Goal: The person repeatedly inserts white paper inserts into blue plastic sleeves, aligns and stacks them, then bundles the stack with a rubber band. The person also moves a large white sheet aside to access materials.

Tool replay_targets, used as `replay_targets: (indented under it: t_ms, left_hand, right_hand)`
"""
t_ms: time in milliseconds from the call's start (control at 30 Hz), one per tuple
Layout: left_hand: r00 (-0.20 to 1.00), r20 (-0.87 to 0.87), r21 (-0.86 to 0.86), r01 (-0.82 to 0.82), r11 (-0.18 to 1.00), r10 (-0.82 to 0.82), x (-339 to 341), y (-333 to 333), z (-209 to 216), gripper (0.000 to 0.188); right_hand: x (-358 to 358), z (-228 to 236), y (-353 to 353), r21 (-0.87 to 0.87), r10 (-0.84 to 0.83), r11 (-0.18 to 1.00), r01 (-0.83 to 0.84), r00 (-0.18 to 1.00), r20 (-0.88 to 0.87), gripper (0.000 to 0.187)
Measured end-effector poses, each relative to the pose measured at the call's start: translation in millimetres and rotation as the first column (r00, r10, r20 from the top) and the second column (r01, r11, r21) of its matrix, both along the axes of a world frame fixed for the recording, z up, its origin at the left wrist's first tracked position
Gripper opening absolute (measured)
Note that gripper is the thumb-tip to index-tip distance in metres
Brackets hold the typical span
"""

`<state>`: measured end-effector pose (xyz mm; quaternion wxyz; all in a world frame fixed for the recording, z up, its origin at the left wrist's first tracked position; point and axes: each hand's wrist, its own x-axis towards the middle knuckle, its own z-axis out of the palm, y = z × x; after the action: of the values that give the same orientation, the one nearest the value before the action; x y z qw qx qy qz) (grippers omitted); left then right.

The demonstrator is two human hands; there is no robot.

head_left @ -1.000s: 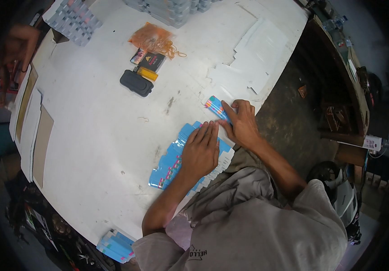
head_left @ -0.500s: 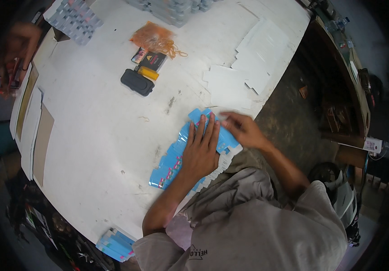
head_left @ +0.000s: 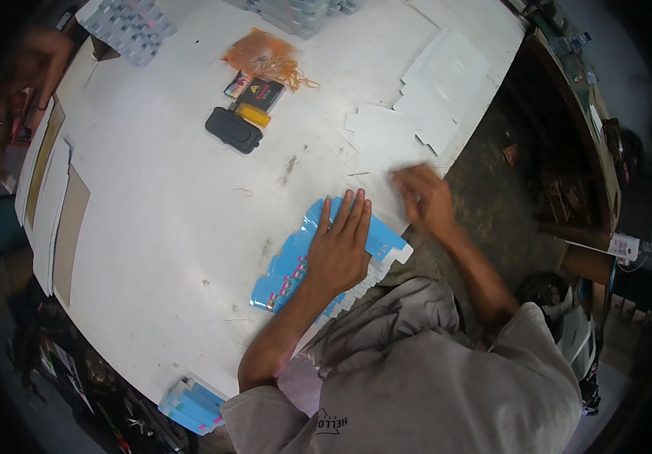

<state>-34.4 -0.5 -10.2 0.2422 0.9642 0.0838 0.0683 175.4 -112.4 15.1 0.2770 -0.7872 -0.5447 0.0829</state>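
Blue printed cardboard box blanks [head_left: 286,270] lie in a fanned, overlapping row along the near edge of the table, with white flaps showing on the side by my body. My left hand [head_left: 339,253] rests flat on the fan's far end, its fingers stretched out over the blue faces and pressing nothing else. To the right, my right hand [head_left: 426,198] hovers by the table edge, apart from the blanks. Its fingers look bent but are smeared by motion, and whether anything is between them cannot be made out.
White cardboard sheets [head_left: 390,138] lie beyond my right hand. Farther back are a black case [head_left: 232,130], a yellow lighter [head_left: 253,114], a dark box [head_left: 261,96] and an orange bag [head_left: 262,57]. Blue blanks [head_left: 191,406] stand near left. Another person's arm [head_left: 52,64] shows far left.
My right hand has moved away from the blanks to the right and slightly farther off. The tabs at the fan's far end no longer show beyond my left fingertips. My left hand stays nearly in place.
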Motion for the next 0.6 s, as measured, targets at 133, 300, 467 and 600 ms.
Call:
replay_targets:
  t_ms: [133,300,467,600]
  left_hand:
    - [0.999,0.012,-0.055,-0.038,0.998,0.039,0.1,-4.5,4.8,0.066]
    - [0.998,0.007,-0.036,-0.060,0.998,0.061,2.1,-6.2,-8.9,0.058]
    - [0.995,0.005,0.024,-0.096,0.995,0.096,2.3,-10.0,-2.6,0.059]
    - [0.999,0.004,0.144,-0.033,0.989,0.033,-0.9,-14.2,0.3,0.069]
  right_hand:
    - [22.5,-24.5,-2.1,0.076,0.097,0.989,-0.124,0.953,0.287,0.048]
    - [-6.9,-24.2,-6.0,0.017,0.004,1.000,-0.003,1.000,-0.025,0.047]
    - [-23.4,-15.8,5.4,0.038,-0.074,0.996,0.076,0.996,-0.052,0.037]
    - [-52.1,-13.1,-4.8,-0.178,-0.085,0.984,0.007,0.896,-0.436,0.033]
